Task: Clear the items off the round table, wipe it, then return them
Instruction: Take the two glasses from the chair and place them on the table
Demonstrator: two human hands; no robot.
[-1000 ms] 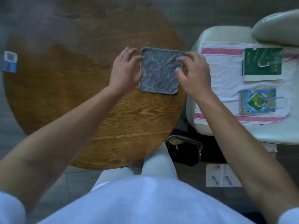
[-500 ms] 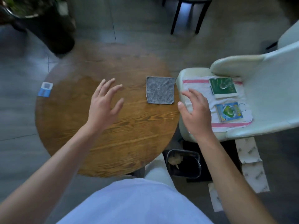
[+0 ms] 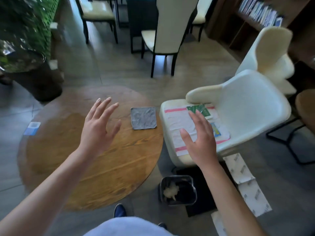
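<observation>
The round wooden table [image 3: 109, 167] filled the lower left of the view, its top bare apart from a folded grey cloth [image 3: 143, 120] that lay flat near its right edge. Just beside that edge stood a cream shell chair [image 3: 252, 106], with a white towel with pink stripes [image 3: 177, 120] spread over its seat. On the towel lay a green packet [image 3: 203, 110] toward the chair back and a blue packet [image 3: 216, 131] nearer the front, the blue one mostly hidden behind the right hand. A dark waste bin [image 3: 178, 189] sat on the floor between table and chair, with something pale and crumpled inside. Strips of printed white paper [image 3: 245, 183] lay on the floor to its right. A small blue and white card [image 3: 32, 128] showed at the table's far left rim; whether it lay on the table or the floor could not be told.

The left hand [image 3: 98, 132] hovered over the table, left of the cloth and apart from it, fingers spread and holding nothing. The right hand [image 3: 201, 142] hung over the chair seat, palm down, fingers apart and likewise empty
</observation>
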